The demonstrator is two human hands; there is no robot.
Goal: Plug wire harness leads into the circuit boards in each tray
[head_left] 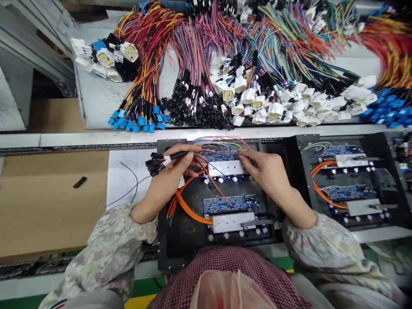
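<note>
My left hand (180,165) is closed around a wire harness with black connectors (156,163), which stick out to its left. Loose red and dark blue wires from the harness hang over the black tray (189,234). My right hand (262,165) pinches at the upper circuit board (225,156), its fingertips near a thin wire; what exactly lies between them is too small to make out. Thin coloured wires arch along that board's far edge. Below it in the tray sits a second circuit board (230,204) with a metal plate and thick orange wires (189,208) at its left.
Bundles of harnesses with blue connectors (138,120), black connectors (199,103) and white connectors (277,109) lie on the shelf behind. A second black tray (373,176) with boards stands right. Cardboard (51,201), a paper sheet (124,171) and a black tube (80,182) are left.
</note>
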